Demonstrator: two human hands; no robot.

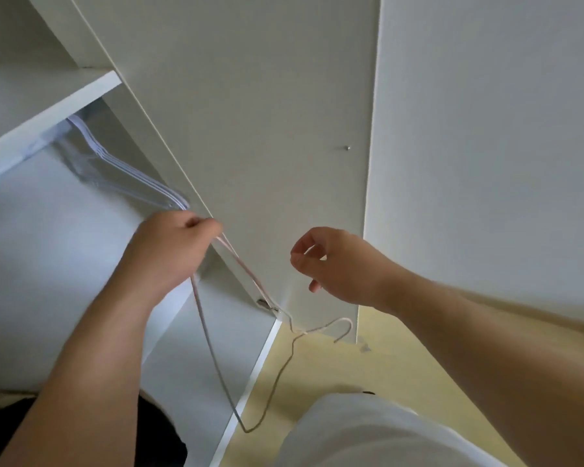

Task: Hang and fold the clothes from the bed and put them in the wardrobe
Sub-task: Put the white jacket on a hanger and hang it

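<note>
Left hand [169,246] grips a pale wire hanger [203,320] by one corner, at the open wardrobe [31,251].

The fingers are curled tight round the wire, and the hanger dangles from them at a tilt. Its hook [344,326] sits low and to the right, at the bottom edge of the wardrobe door [267,129] and over the yellow floor [368,369]. The right hand [332,264] hovers apart from the hanger, in front of the door. Its fingers are loosely curled, thumb and forefinger close together, and it holds nothing. Inside the wardrobe, just beyond the left hand, a row of white hangers [125,163] hangs beneath a white shelf [48,111].
</note>
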